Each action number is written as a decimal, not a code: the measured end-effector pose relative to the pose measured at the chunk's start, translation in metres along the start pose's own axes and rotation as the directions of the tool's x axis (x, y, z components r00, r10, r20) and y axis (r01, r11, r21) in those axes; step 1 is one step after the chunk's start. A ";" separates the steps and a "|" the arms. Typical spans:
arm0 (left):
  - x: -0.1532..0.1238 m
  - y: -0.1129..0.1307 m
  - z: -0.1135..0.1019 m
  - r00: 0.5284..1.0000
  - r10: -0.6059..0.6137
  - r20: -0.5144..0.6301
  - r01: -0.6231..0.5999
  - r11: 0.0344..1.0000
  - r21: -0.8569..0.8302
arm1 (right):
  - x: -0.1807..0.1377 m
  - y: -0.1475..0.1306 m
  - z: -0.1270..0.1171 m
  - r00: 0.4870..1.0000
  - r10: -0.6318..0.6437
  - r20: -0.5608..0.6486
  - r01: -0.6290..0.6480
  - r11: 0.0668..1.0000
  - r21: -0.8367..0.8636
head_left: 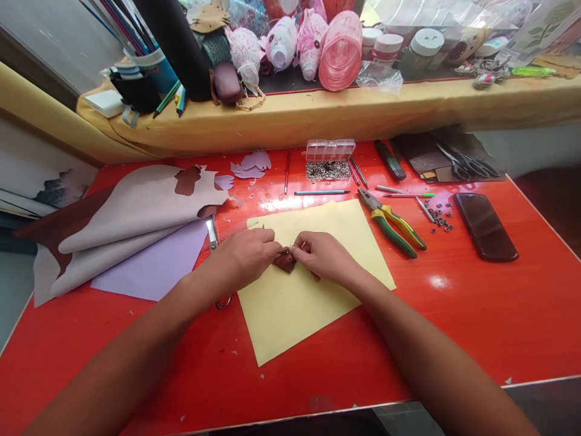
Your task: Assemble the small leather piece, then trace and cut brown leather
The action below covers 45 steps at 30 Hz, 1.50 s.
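Observation:
A small piece of dark brown leather point(285, 263) is held between both hands, just over a yellow sheet of paper point(313, 315). My left hand point(249, 253) pinches its left upper edge, fingers closed. My right hand point(321, 254) grips it from the right, thumb and forefinger pressed together near its top. Part of the piece is hidden by the fingers, and any small part between the fingertips is too tiny to make out. Scissors point(212, 233) lie partly under my left forearm, a handle loop showing below it.
Yellow-green pliers point(393, 223) lie right of the paper, near loose metal eyelets point(440, 217) and a phone point(485, 227). Behind stands an open plastic box point(327, 171) of metal rings. Brown leather point(136, 206) and a lilac sheet point(158, 272) cover the left. A cluttered shelf point(318, 109) borders the back.

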<state>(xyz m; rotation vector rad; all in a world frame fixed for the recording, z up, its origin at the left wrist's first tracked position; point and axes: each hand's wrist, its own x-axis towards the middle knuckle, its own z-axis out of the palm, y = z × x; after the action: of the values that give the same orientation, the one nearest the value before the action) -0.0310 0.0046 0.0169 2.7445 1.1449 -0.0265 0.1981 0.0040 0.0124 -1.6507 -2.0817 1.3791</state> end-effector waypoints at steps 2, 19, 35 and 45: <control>0.000 0.000 -0.001 1.000 0.003 -0.005 -0.003 1.000 -0.011 | 0.000 0.000 0.000 1.000 0.001 0.001 -0.001 1.000 -0.001; 0.002 0.000 -0.001 1.000 -0.020 -0.001 0.020 0.999 -0.049 | 0.000 0.002 0.001 1.000 0.001 -0.002 -0.001 1.000 0.011; -0.005 0.005 0.006 0.991 0.102 -0.087 -0.093 0.991 0.099 | 0.001 0.001 0.000 0.999 0.027 -0.022 -0.025 0.995 0.096; -0.004 0.003 0.005 0.992 0.098 -0.082 -0.088 0.989 0.115 | 0.004 0.003 0.003 0.999 0.024 -0.023 -0.022 0.996 0.083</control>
<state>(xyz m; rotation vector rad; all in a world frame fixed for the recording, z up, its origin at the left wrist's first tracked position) -0.0321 -0.0010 0.0131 2.9217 1.0656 0.0431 0.1969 0.0057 0.0075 -1.6546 -1.9707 1.4253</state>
